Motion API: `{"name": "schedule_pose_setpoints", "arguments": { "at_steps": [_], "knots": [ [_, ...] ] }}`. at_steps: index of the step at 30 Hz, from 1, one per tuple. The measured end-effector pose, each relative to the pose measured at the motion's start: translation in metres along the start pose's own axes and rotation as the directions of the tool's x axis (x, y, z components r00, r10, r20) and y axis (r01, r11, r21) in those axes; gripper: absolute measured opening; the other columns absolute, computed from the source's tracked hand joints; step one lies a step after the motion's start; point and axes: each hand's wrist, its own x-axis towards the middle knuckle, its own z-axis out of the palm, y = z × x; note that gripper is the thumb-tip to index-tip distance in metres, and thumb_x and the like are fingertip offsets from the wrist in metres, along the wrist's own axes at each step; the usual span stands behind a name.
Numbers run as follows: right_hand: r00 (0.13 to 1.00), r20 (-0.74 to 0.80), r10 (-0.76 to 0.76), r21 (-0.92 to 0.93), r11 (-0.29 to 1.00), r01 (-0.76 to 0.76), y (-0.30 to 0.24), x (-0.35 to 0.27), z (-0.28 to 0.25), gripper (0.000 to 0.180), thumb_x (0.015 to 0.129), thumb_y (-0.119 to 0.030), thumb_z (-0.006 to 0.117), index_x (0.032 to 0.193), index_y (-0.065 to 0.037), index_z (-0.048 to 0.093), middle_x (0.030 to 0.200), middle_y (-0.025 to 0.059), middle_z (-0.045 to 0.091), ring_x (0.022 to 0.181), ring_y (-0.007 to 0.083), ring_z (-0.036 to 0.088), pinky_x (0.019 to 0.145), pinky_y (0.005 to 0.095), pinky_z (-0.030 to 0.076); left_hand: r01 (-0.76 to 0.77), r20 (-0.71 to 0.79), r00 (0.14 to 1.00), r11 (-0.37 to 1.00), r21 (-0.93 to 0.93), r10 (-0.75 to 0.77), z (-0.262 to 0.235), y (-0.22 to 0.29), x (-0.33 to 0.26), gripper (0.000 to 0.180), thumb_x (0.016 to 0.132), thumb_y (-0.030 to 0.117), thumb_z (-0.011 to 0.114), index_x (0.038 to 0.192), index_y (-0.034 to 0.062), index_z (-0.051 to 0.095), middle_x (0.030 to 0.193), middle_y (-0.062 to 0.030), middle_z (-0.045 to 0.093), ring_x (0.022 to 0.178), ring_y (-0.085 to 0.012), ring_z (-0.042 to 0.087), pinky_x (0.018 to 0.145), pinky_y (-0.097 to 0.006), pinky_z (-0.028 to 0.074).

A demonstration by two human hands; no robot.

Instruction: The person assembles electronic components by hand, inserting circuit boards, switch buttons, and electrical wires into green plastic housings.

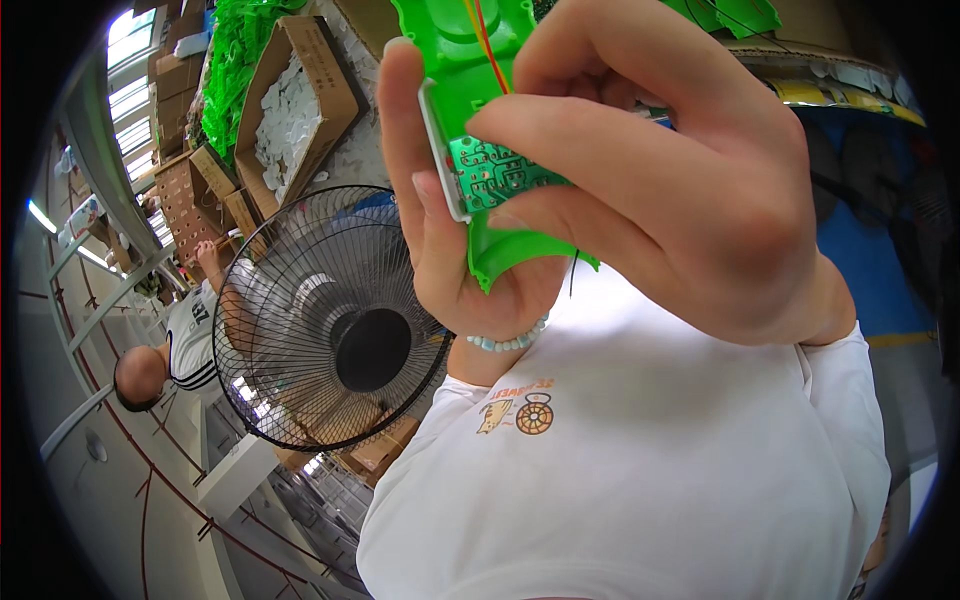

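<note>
My left hand [437, 235], with a beaded bracelet at its wrist, is closed around a bright green plastic shell [490, 250] at the top middle. A green circuit board [490, 172] sits at the shell's open side, beside a thin white plastic piece [440, 145] standing along its left edge. My right hand [690, 170] reaches over from the right, with thumb and forefinger closed on the board. Red and yellow wires [487, 45] run up from beside the right fingertip. A thin dark wire [573, 275] hangs below the shell. The right fingers hide part of the board.
A black-caged fan [372, 348] stands close at the left. Behind it are a cardboard box [325, 85] of white parts and a heap of green plastic parts [235, 75]. Another person [195, 330] is farther left. More green parts [745, 15] lie at the top right.
</note>
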Motion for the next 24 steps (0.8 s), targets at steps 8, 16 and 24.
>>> {"name": "schedule_pose_setpoints", "arguments": {
  "at_steps": [8,16,24],
  "knots": [
    [1.000,0.013,-0.026,0.020,0.999,0.025,-0.005,0.005,0.004,0.032,0.067,-0.002,0.077,0.098,0.001,0.069,0.089,0.0130,0.057,0.073,0.0203,0.059,0.059,0.0268,0.050,-0.015,0.058,0.998,1.000,-0.005,0.016,-0.007,0.001,0.002,0.066,0.094,0.023,0.042,0.153,0.0123,0.015,0.146,-0.0249,0.035,0.128,-0.0372,0.045,0.108,-0.049,0.036],
    [0.998,0.021,-0.053,0.031,0.998,0.052,-0.003,0.000,-0.002,0.033,0.067,-0.002,0.077,0.098,0.001,0.069,0.089,0.0131,0.056,0.073,0.0202,0.058,0.059,0.0263,0.049,0.067,0.090,0.994,0.994,-0.089,-0.059,-0.018,-0.003,-0.002,0.064,0.095,0.017,0.042,0.153,0.0243,0.017,0.149,-0.0164,0.035,0.132,-0.0362,0.041,0.109,-0.052,0.034],
    [0.997,0.035,-0.074,0.038,0.997,0.073,0.002,-0.012,-0.013,0.033,0.066,-0.002,0.078,0.098,0.002,0.069,0.090,0.0132,0.056,0.073,0.0201,0.058,0.058,0.0258,0.049,0.110,-0.013,0.994,0.988,-0.106,-0.112,-0.005,-0.006,-0.004,0.067,0.093,0.024,0.050,0.152,0.0323,0.019,0.151,-0.0108,0.034,0.133,-0.0330,0.040,0.108,-0.050,0.035]
  ]
}}
